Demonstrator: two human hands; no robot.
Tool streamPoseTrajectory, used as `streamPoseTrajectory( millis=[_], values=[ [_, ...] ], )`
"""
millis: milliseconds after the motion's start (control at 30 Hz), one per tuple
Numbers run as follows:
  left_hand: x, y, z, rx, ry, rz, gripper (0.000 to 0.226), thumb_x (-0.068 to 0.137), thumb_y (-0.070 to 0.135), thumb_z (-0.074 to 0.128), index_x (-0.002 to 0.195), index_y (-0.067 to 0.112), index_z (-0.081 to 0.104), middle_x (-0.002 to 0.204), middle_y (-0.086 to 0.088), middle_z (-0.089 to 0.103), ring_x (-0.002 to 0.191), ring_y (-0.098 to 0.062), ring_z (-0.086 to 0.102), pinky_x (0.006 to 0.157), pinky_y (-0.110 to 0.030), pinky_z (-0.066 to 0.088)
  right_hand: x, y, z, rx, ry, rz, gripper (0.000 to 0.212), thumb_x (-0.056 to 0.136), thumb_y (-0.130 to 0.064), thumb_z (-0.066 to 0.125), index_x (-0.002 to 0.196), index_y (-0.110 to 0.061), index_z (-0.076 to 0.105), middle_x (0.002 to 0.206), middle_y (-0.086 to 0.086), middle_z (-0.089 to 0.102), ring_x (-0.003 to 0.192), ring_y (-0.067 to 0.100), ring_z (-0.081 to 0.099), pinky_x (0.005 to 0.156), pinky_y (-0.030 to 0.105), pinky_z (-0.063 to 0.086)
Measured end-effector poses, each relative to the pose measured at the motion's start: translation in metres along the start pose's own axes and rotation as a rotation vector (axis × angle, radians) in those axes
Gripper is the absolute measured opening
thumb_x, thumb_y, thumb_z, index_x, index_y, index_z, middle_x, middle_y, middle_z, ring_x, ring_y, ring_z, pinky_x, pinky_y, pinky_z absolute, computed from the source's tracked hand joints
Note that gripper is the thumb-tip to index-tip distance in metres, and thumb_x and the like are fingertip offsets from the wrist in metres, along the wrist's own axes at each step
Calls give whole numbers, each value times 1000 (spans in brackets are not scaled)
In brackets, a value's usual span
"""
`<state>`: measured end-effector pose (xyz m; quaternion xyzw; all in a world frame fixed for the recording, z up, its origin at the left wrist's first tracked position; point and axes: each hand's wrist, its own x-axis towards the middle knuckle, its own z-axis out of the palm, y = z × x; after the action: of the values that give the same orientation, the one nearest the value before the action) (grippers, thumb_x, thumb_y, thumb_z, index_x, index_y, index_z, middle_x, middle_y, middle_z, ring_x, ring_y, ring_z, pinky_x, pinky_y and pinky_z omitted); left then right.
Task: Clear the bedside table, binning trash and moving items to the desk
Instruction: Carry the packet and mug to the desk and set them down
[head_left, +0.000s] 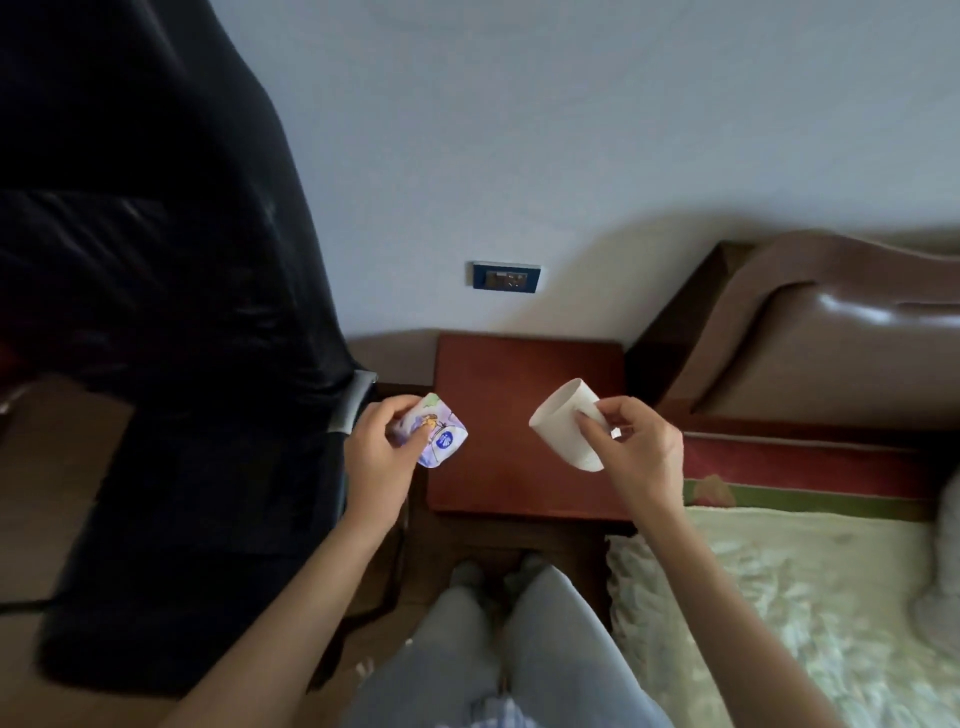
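Note:
The reddish-brown bedside table (524, 374) stands against the wall in the middle of the head view. My left hand (376, 457) holds a small purple-and-white printed packet (436, 434) over the table's left edge. My right hand (641, 447) grips a white paper cup (563, 426) by its lower part, tilted with its mouth toward the upper left, above the table's right side. Nothing else shows on the tabletop.
A black office chair (171, 364) with a grey armrest (350, 408) fills the left. A bed with a pale patterned cover (779, 597) and a brown padded headboard (831, 332) lies to the right. A wall socket (506, 275) sits above the table. My legs (498, 649) are below.

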<state>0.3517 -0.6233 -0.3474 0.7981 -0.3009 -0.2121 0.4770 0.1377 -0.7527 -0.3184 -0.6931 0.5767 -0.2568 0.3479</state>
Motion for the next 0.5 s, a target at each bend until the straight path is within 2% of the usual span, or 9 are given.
streamPoseTrajectory(
  millis=[67,233,333,433,500],
  values=[
    [-2,23,-19,-50,42,-8,29,78,4,70,97,24,66,93,7,66,84,-1,63,71,-21,51,-3,-23,-12,31,-37,-45,8,77,-25,74,84,-22,71,78,-12,67,66,0,56,64,25,44],
    [-2,64,-56,-85,115,5,30,78,9,72,99,29,65,101,3,68,91,-10,66,75,-38,58,0,-75,-29,123,-165,-224,8,77,-25,75,83,-20,72,77,-10,69,72,7,62,66,25,48],
    [-13,86,-74,-111,213,16,27,79,10,72,102,21,67,101,1,67,91,-10,66,74,-28,58,6,-103,-28,161,-272,-323,9,78,-28,75,83,-21,72,75,-9,69,72,7,62,66,22,48],
    [-31,96,-92,-95,327,15,27,80,7,70,102,22,67,102,1,67,91,-9,65,68,-16,54,10,-129,-26,216,-388,-424,6,79,-26,74,80,-21,71,75,-9,69,71,5,60,65,15,44],
    [-47,97,-103,-91,408,-11,26,81,10,71,102,24,66,101,4,67,91,-10,65,70,-18,55,11,-144,-21,229,-458,-497,4,79,-24,73,81,-21,71,78,-8,69,75,7,62,67,20,46]
  ],
)
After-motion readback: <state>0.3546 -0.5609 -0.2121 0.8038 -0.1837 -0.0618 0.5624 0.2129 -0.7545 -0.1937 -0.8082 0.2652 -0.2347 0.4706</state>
